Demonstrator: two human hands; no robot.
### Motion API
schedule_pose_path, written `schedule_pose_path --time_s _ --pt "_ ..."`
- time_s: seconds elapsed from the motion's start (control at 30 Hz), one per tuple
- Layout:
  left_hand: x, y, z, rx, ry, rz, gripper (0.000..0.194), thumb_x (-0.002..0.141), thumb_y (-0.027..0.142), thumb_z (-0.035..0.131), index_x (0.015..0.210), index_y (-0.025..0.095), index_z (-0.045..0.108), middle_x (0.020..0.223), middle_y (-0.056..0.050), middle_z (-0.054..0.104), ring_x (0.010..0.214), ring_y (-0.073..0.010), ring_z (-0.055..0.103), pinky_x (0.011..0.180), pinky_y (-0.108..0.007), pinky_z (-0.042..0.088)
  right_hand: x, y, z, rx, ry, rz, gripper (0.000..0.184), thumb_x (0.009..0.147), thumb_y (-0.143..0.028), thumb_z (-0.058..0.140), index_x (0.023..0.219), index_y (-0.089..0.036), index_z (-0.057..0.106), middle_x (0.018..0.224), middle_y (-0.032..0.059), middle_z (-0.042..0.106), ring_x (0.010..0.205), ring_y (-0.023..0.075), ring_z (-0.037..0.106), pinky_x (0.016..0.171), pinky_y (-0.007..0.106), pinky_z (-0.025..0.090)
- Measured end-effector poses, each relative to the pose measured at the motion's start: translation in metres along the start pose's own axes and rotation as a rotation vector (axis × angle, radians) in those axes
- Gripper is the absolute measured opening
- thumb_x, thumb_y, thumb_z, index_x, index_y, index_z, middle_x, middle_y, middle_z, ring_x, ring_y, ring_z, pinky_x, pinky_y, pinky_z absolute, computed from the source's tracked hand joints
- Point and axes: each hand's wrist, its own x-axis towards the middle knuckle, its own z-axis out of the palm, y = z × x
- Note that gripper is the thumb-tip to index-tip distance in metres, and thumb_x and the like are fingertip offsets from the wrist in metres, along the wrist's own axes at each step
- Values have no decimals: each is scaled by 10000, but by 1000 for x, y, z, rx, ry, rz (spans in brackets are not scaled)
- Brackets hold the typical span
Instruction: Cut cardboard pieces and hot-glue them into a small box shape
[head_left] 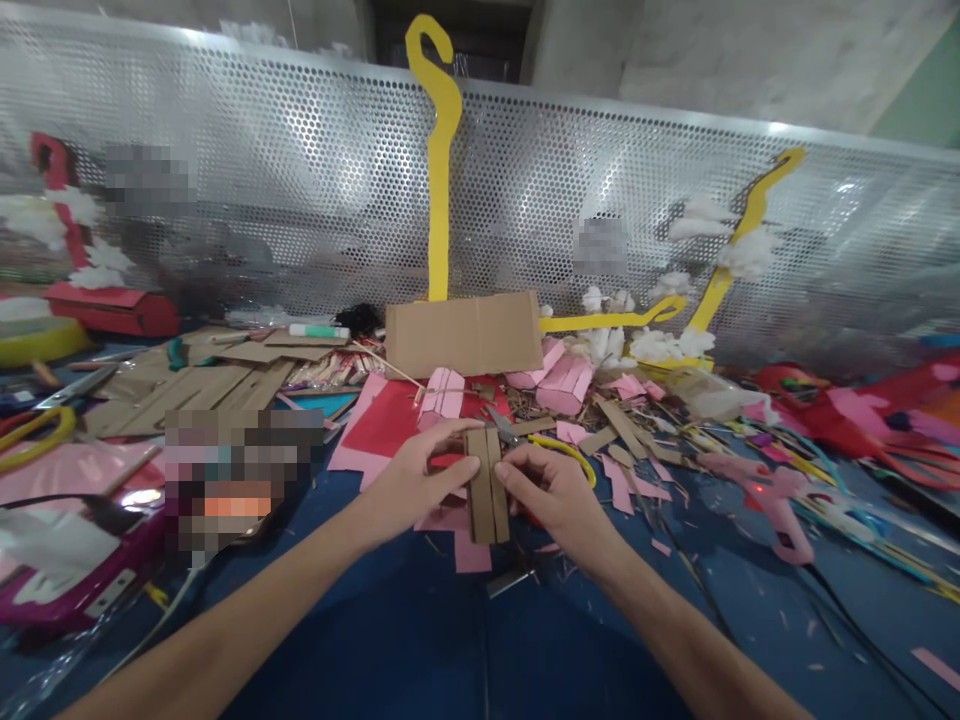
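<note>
Between my two hands is a small brown piece of cardboard (486,505) with dark lengthwise lines or folds. My left hand (424,470) grips its left edge, thumb on the face and fingers behind. At its right edge my right hand (551,490) pinches it with thumb and fingers. Pink paper (472,553) lies beneath the cardboard, and a red sheet (382,425) shows behind my left hand. Just beyond my right hand is a yellow-handled tool (568,452), partly hidden. A small metallic strip (512,582) rests on the blue surface below.
A pink hot glue gun (772,500) lies at right, its cord trailing forward. Behind my hands stand a cardboard panel (463,335) and a tall yellow hook shape (441,190). Cardboard sheets (187,400) lie at left. A perforated metal screen (300,150) closes off the back.
</note>
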Motion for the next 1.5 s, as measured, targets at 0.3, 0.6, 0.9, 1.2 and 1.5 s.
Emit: schedule_pose_path --time_s 0.3,0.6,0.9,1.2,1.5 --pt "-2 1 5 1 40 13 479 900 427 690 1322 220 597 1283 -148 668 1020 -272 691 762 -399 620 -2 -11 4 -52 -1 -12 220 931 -375 631 802 -197 635 659 -27 591 569 124 570 563 246 469" --pt "-1 6 5 59 173 -18 487 837 460 747 1199 142 680 1122 -138 732 941 -262 702 771 -388 602 -10 -15 11 -139 -32 -33 213 947 -344 591 840 -176 666 730 5 636 629 145 582 597 267 464" --pt "-2 9 2 -180 174 -103 463 782 477 814 1099 163 692 948 -55 701 767 -163 641 644 -290 557 -9 -20 11 -264 -17 -94 204 944 -307 590 806 -188 683 752 10 665 714 162 578 648 272 426" --pt "3 -2 -4 -203 119 -130 557 730 413 876 1196 189 669 1089 -93 722 822 -205 680 660 -332 562 -8 -9 10 -201 -70 -47 240 970 -340 578 829 -179 687 758 12 655 697 160 570 617 272 410" --pt "5 -13 -13 -190 -172 -109 601 744 285 885 1290 166 664 1327 -146 700 1234 -300 638 1065 -435 486 -4 -9 5 -188 -91 -51 273 966 -360 587 777 -173 642 716 -8 575 675 146 522 613 272 388"
